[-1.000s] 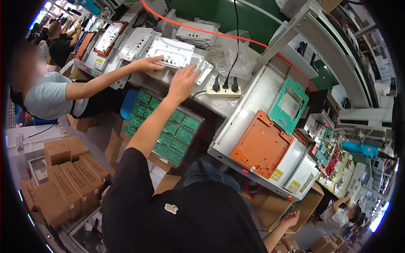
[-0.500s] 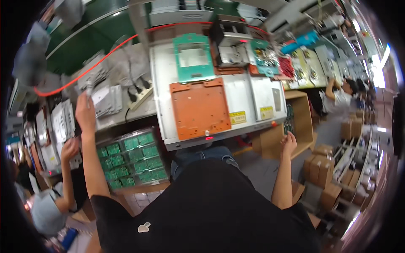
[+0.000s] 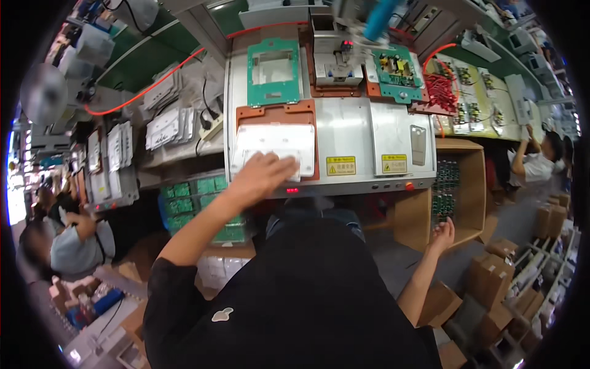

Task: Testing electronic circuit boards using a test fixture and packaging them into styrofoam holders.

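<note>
My left hand (image 3: pixel 263 177) is over a thin white panel (image 3: pixel 279 136), its fingers bent across the near part and its thumb hidden. The panel lies over an orange fixture tray (image 3: pixel 270 113), covering most of it and reaching slightly past its left side. Low on the right, my right hand (image 3: pixel 442 235) is beside the near edge of a cardboard box (image 3: pixel 472 203) that contains green circuit boards (image 3: pixel 445 184). Its fingers are curled together; anything between them is too small to make out. A green frame fixture (image 3: pixel 273 92) lies behind the orange tray.
Stacked white panels (image 3: pixel 169 132) lie left of the white machine table (image 3: pixel 344 138). Trays of green boards (image 3: pixel 179 206) stand lower left. A press unit (image 3: pixel 335 67), a green fixture with a circuit board (image 3: pixel 396 69) and red parts (image 3: pixel 440 92) are behind. Co-workers sit on both sides.
My left hand has come from the stacked panels at left to the orange tray, which was bare and now has the white panel over it. My right hand stays by the box.
</note>
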### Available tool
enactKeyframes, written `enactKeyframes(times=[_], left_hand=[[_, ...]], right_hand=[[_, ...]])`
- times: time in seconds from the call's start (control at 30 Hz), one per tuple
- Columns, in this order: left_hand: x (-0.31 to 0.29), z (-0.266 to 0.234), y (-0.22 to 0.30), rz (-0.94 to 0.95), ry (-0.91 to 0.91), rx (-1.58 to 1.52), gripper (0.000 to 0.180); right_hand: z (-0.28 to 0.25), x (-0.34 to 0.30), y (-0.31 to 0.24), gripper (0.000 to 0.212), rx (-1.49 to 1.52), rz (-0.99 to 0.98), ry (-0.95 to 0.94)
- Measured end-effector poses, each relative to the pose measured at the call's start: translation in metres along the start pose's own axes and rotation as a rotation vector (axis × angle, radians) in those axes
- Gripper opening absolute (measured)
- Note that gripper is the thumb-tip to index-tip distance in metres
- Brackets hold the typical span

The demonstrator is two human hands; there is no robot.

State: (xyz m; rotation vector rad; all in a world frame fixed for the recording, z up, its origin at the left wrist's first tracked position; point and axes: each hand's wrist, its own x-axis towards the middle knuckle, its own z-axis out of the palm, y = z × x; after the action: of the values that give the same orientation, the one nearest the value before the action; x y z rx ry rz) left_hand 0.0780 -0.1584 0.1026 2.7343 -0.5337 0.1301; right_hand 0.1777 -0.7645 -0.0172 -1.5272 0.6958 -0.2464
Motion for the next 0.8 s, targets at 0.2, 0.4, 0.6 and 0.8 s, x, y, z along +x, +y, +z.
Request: enactKeyframes(times=[0.2, 0.4, 0.6, 0.8], left_hand=[[0.002, -0.021, -0.037, -0.231, -0.052, -0.043, 0.063], [-0.061, -0.054, -0.062, -0.524, -0.156, 0.101, 0.057], [-0.067, -0.068, -0.073, -0.650, -0.221, 0.094, 0.056], [-0.090, -0.066, -0.073, -0.723, -0.145, 0.055, 0.053]], right_hand=[[0.045, 0.018, -0.014, 0.021, -0.116, -0.092, -0.130], [0.065, 0.028, -0.017, 0.019, -0.363, -0.209, -0.275], [0.043, 0.063, 0.055, 0.017, -0.915, -0.395, -0.299], [0.086, 0.047, 0.116, 0.019, -1.457, -0.359, -0.372]])
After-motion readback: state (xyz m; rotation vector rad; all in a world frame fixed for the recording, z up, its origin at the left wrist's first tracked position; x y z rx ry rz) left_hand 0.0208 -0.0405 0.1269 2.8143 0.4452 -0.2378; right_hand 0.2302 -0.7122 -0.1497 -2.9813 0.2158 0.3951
